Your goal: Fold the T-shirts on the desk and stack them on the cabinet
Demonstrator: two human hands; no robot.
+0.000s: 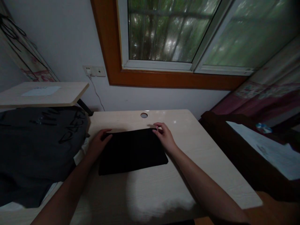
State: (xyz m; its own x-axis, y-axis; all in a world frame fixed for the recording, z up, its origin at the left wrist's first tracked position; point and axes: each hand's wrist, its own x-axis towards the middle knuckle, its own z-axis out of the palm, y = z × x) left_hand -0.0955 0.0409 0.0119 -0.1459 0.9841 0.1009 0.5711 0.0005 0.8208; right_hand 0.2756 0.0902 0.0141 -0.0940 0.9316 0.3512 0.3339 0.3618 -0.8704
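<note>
A flat black rectangular piece (134,151), perhaps folded cloth or a soft case, lies on a pale wood-grain table (150,193). Its surface is too dark to tell the kind. My left hand (99,143) is at its far left corner, with thumb and fingers closed over the edge. At the far right corner, my right hand (164,136) pinches the edge between thumb and fingers. The far edge of the black piece runs between my hands, and its near edge rests on the tabletop.
Dark grey cloth (39,150) with black lettering is heaped at left, beneath a small raised shelf (47,98) bearing a paper (41,91). Behind the table's cable hole (144,115) are a wall socket (93,71) and a window. A dark brown surface with white sheets (264,150) stands right.
</note>
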